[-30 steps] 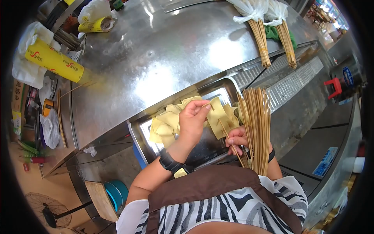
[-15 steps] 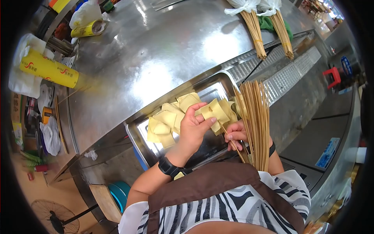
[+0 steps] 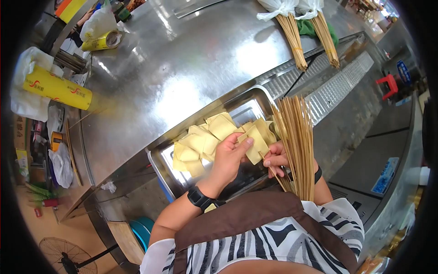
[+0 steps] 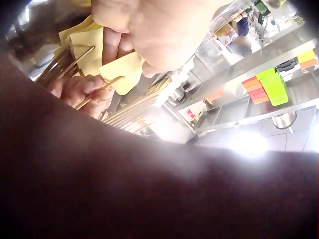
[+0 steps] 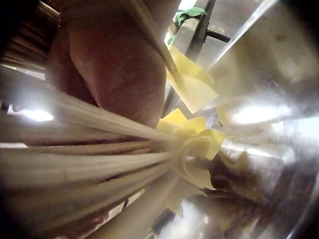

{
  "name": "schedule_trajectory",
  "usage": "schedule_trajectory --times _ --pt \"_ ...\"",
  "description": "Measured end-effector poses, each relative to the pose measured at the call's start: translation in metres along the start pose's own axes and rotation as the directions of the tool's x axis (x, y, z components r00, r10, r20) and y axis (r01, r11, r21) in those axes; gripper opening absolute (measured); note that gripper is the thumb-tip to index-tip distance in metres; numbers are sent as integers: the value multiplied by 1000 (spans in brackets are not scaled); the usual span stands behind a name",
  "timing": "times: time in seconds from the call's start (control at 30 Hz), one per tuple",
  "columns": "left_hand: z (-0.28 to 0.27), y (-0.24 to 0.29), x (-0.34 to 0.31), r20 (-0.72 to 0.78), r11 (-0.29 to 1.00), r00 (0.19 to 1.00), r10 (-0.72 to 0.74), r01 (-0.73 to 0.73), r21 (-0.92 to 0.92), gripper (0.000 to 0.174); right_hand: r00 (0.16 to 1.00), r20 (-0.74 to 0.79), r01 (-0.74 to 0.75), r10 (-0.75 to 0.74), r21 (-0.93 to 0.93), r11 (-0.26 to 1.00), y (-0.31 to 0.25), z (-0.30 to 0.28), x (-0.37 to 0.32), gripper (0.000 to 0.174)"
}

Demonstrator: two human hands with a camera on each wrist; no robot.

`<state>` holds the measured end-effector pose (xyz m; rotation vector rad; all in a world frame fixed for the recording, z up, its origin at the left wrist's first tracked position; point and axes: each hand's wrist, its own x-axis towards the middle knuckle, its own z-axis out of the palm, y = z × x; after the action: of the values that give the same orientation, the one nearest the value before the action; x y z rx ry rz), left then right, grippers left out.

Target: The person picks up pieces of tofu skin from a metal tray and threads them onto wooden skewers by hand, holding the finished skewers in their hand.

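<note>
My left hand (image 3: 241,147) pinches a folded yellow tofu-skin sheet (image 3: 256,144) just above the steel tray (image 3: 159,160). The right hand (image 3: 274,160) grips a fanned bundle of bamboo skewers (image 3: 297,137) and holds one single skewer (image 3: 269,168) against that sheet. More yellow sheets (image 3: 200,142) lie piled in the tray to the left. In the left wrist view my left hand (image 4: 149,35) holds the sheet (image 4: 124,72) with the skewer (image 4: 99,92) entering it. The right wrist view shows my right hand (image 5: 114,69), the single skewer (image 5: 154,37) piercing a sheet (image 5: 192,87), and the blurred bundle (image 5: 75,164).
The tray sits at the near edge of a steel counter (image 3: 196,59). Two bagged skewer bundles (image 3: 292,32) lie at the back right by a green cloth (image 3: 315,27). Yellow film rolls (image 3: 57,87) lie at the left. A blue bucket (image 3: 137,226) stands below.
My left hand has come down and right toward the right hand, bringing the folded sheet along the single skewer. The right hand and bundle have barely shifted.
</note>
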<state>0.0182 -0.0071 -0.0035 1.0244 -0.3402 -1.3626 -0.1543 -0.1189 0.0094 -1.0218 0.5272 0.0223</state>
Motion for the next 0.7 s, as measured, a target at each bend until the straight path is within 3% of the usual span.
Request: schedule_trajectory --times 0.13,0.3,0.43,0.5,0.53,0.63,0.7 --pt "4 0 9 -60 998 997 -57 57 1 22 999 -33 -25 22 -84 996 -11 4 -5 17" --pt "4 0 18 -64 990 994 -93 99 95 18 972 -236 -36 14 -87 996 -14 12 -12 24" --pt "3 1 20 -59 990 994 -94 99 100 15 951 -307 4 -34 -100 995 -22 17 -17 24" --pt "2 -3 21 -79 991 991 -104 110 75 17 967 -241 12 -85 -288 957 -17 5 -13 23" --pt "2 -4 22 -98 991 988 -116 121 49 19 967 -240 17 -89 -289 957 -14 -1 -11 23" --pt "7 0 23 -85 990 991 -107 114 79 18 990 9 142 -141 -65 988 -3 -10 -5 16" --pt "6 -6 29 -89 985 992 -91 103 135 19 994 57 92 -90 -37 995 -14 -10 -11 15"
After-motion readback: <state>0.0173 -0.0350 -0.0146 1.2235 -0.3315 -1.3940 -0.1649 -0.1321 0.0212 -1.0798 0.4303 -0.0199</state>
